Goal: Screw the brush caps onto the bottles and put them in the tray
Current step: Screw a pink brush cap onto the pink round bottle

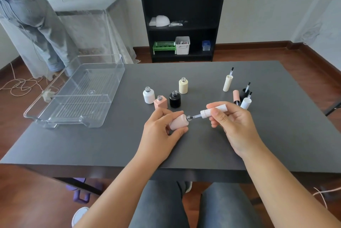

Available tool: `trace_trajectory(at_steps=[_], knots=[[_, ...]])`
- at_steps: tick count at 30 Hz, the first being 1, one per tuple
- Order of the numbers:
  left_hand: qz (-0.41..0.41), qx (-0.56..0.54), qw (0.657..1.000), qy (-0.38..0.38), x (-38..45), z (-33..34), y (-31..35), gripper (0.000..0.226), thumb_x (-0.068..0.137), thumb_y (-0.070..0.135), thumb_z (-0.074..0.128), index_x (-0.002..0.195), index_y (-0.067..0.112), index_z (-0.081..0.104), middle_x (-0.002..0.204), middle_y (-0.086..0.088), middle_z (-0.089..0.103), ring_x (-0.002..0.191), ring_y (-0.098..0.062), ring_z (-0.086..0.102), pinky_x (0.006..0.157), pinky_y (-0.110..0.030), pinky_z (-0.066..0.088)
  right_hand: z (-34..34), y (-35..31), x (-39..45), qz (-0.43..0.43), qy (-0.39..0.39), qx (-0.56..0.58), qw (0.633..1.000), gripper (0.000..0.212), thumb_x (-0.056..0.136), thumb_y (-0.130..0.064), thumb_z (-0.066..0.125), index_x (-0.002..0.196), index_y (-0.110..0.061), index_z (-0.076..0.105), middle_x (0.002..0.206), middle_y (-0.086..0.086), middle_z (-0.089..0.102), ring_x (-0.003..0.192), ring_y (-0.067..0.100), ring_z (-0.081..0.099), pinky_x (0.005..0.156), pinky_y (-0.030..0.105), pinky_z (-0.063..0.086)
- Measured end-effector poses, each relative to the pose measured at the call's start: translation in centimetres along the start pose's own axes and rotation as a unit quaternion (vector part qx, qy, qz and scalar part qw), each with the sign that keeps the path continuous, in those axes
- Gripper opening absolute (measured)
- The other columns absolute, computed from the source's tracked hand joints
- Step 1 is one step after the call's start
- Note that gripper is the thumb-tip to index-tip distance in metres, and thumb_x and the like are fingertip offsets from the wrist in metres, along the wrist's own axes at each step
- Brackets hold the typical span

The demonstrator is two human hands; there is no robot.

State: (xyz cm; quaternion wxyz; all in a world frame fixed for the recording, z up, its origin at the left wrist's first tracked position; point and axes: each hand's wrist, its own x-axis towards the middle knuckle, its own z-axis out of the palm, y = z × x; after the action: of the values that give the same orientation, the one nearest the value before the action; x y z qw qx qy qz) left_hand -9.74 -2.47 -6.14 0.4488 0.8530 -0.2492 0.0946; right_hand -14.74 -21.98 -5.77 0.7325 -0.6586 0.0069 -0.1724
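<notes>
My left hand (pixel 162 130) holds a pale pink bottle (pixel 178 122) tilted on its side, neck pointing right. My right hand (pixel 232 122) grips a white ribbed brush cap (pixel 214 111), whose brush tip sits at the bottle's metal neck. Behind stand several open bottles: white (pixel 149 95), square pink (pixel 160 102), black (pixel 175 99), cream (pixel 183 85). To the right are loose brush caps: cream (pixel 227 82), pink (pixel 236 96), black (pixel 244 93), white (pixel 246 102). The clear plastic tray (pixel 55 117) lies empty at the table's left.
The dark grey table (pixel 203 150) reaches to my lap. A person in jeans (pixel 35 19) stands at the back left beside a covered counter. A black shelf (pixel 181 15) with bottles and boxes stands against the far wall. Cables lie on the wooden floor.
</notes>
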Motion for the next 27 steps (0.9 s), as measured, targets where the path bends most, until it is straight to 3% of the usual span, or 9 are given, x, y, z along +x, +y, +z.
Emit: trace_trajectory(at_steps=[5,7,10,13,18,21,24,27], knots=[[0.011,0.001,1.000,-0.016,-0.1,0.0,0.2,0.040,0.076,0.019,0.081,0.115,0.022,0.071,0.099,0.006,0.057,0.077,-0.004,0.052,0.069,-0.007,0.039,0.0,0.0,-0.3,-0.012,-0.042,-0.052,0.998,0.014,0.082,-0.023,0.068,0.094,-0.019,0.073,0.070,-0.009,0.069,0.064,0.006,0.059,0.069,0.015,0.051],[0.021,0.002,1.000,-0.018,-0.2,0.0,0.3,0.040,0.076,0.018,0.082,0.115,0.022,0.071,0.099,0.006,0.058,0.078,-0.001,0.052,0.069,-0.006,0.040,-0.2,-0.1,-0.6,-0.005,-0.065,-0.105,0.992,0.015,0.083,-0.017,0.070,0.097,-0.021,0.072,0.078,-0.014,0.072,0.072,0.003,0.065,0.072,0.012,0.050],[0.040,-0.002,0.999,-0.025,-0.3,-0.1,0.4,0.036,0.075,0.015,0.082,0.109,0.021,0.073,0.098,0.006,0.059,0.079,0.001,0.053,0.069,-0.006,0.040,-0.8,-0.3,-1.1,-0.062,-0.095,-0.280,0.953,0.024,0.083,-0.010,0.073,0.101,-0.025,0.073,0.091,-0.011,0.073,0.085,0.009,0.068,0.076,0.019,0.052],[0.055,0.009,0.997,-0.048,-0.3,0.0,0.5,0.032,0.075,0.016,0.082,0.106,0.020,0.072,0.098,0.006,0.061,0.075,-0.001,0.053,0.068,-0.008,0.041,-1.3,-0.6,-1.0,-0.150,-0.105,-0.385,0.905,0.028,0.079,-0.005,0.076,0.103,-0.019,0.073,0.091,-0.006,0.072,0.082,0.013,0.067,0.074,0.030,0.051],[0.071,0.006,0.995,-0.066,-0.1,0.1,0.2,0.032,0.076,0.017,0.081,0.107,0.020,0.072,0.098,0.006,0.060,0.075,-0.002,0.053,0.069,-0.009,0.040,-1.0,-0.3,-1.0,-0.232,-0.102,-0.438,0.863,0.025,0.075,0.003,0.078,0.096,-0.009,0.072,0.086,0.000,0.071,0.076,0.023,0.065,0.067,0.032,0.049],[0.079,0.007,0.995,-0.063,-0.2,0.1,0.1,0.033,0.076,0.015,0.081,0.107,0.019,0.072,0.098,0.006,0.060,0.078,-0.001,0.053,0.069,-0.010,0.042,-1.0,0.4,-1.0,-0.274,-0.097,-0.449,0.845,0.023,0.077,0.006,0.076,0.097,-0.003,0.072,0.090,0.006,0.070,0.079,0.028,0.064,0.073,0.032,0.050],[0.071,0.006,0.996,-0.061,-0.2,0.1,0.3,0.033,0.077,0.014,0.081,0.108,0.019,0.072,0.098,0.004,0.060,0.081,-0.007,0.056,0.070,-0.018,0.048,-1.0,0.8,-1.0,-0.298,-0.079,-0.470,0.827,0.017,0.082,0.002,0.072,0.098,-0.002,0.072,0.092,0.009,0.065,0.079,0.029,0.059,0.073,0.033,0.049],[0.074,0.006,0.996,-0.058,-0.2,0.1,0.4,0.032,0.077,0.014,0.081,0.107,0.018,0.072,0.097,0.004,0.060,0.081,-0.008,0.056,0.069,-0.021,0.049,-0.9,0.9,-1.1,-0.283,-0.075,-0.470,0.833,0.015,0.087,-0.009,0.067,0.100,-0.004,0.071,0.093,0.008,0.061,0.078,0.026,0.055,0.074,0.027,0.046]])
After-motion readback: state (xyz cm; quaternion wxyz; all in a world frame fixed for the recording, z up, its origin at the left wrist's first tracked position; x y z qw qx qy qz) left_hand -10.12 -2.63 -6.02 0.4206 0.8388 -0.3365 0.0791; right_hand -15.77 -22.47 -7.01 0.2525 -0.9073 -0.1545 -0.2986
